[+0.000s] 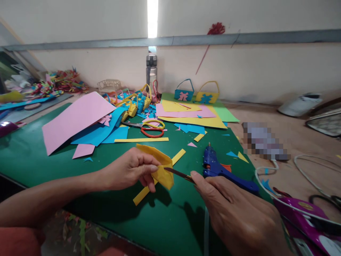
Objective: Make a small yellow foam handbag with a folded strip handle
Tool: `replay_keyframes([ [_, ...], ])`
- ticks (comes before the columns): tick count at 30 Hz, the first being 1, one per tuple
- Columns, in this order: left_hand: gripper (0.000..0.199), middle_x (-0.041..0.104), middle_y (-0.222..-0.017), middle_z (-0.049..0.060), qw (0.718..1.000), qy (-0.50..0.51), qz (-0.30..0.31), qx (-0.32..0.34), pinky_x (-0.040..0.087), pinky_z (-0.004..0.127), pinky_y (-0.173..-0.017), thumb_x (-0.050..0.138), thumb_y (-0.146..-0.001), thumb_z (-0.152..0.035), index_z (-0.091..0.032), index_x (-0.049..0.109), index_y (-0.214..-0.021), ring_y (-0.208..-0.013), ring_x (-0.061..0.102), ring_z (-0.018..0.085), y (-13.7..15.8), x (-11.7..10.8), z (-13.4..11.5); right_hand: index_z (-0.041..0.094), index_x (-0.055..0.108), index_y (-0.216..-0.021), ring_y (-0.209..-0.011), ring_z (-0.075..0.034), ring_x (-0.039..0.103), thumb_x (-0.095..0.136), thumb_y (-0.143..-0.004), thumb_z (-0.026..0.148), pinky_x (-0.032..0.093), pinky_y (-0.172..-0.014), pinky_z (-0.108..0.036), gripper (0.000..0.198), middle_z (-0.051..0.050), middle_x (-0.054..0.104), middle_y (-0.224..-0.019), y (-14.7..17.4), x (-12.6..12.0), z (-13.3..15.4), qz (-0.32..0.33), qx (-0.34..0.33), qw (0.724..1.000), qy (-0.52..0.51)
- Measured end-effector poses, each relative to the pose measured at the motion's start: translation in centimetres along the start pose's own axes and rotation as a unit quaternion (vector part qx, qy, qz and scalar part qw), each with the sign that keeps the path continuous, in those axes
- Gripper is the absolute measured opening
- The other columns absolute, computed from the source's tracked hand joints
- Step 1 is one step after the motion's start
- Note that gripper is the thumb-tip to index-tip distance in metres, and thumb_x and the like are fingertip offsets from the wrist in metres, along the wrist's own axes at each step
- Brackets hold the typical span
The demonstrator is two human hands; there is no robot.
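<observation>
Green worktop (119, 209), pale wall (245, 65) past far edge; pinched: folded yellow paper (165, 179) (left hand (133, 169)), slim dark tool (179, 174) (right hand (237, 209)).

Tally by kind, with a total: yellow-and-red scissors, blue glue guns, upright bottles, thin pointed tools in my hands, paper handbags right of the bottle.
Scissors: 1
Blue glue gun: 1
Bottle: 1
Thin pointed tool in right hand: 1
Blue paper handbag and yellow paper handbag: 2
Total: 6
</observation>
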State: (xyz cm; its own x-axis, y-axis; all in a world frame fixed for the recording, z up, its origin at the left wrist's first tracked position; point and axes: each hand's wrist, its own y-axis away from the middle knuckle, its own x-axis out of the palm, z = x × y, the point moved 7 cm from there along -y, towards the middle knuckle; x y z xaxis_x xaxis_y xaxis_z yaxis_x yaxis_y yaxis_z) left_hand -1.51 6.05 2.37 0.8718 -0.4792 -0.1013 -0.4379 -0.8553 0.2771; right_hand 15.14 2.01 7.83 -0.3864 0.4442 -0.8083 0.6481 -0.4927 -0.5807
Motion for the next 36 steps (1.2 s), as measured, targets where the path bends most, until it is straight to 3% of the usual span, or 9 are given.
replay_keyframes([
  [12,0.026,0.068,-0.065,0.005,1.000,-0.007,-0.015,0.010,0.053,0.023,-0.058,0.056,-0.082,-0.038,-0.013,0.056,-0.079,-0.067,0.070,0.019,-0.12,-0.06,0.25,0.013,0.063,-0.108,-0.066,-0.018,0.064,0.035,-0.087,0.008,0.052,-0.057,-0.027,0.035,-0.008,0.067,-0.076,-0.02,-0.04,0.25,0.013,-0.018,1.000,0.006],
  [23,0.024,0.068,-0.070,0.008,0.996,-0.081,-0.017,0.020,0.055,0.024,-0.062,0.045,-0.087,-0.030,-0.011,0.057,-0.079,-0.068,0.070,0.018,-0.03,0.30,-0.03,0.010,0.061,-0.108,-0.065,-0.017,0.063,0.036,-0.085,0.005,0.049,-0.054,-0.027,0.035,-0.008,0.066,-0.075,0.45,0.16,0.63,0.015,-0.035,0.999,0.011],
  [36,0.020,0.063,-0.060,0.003,0.996,-0.083,-0.025,0.005,0.054,0.023,-0.058,0.045,-0.084,-0.028,-0.015,0.051,-0.069,-0.064,0.070,0.019,0.10,0.29,0.15,0.010,0.061,-0.106,-0.064,-0.015,0.063,0.034,-0.086,0.004,0.048,-0.054,-0.026,0.034,-0.007,0.065,-0.074,0.71,0.52,0.92,0.022,-0.029,0.999,0.006],
])
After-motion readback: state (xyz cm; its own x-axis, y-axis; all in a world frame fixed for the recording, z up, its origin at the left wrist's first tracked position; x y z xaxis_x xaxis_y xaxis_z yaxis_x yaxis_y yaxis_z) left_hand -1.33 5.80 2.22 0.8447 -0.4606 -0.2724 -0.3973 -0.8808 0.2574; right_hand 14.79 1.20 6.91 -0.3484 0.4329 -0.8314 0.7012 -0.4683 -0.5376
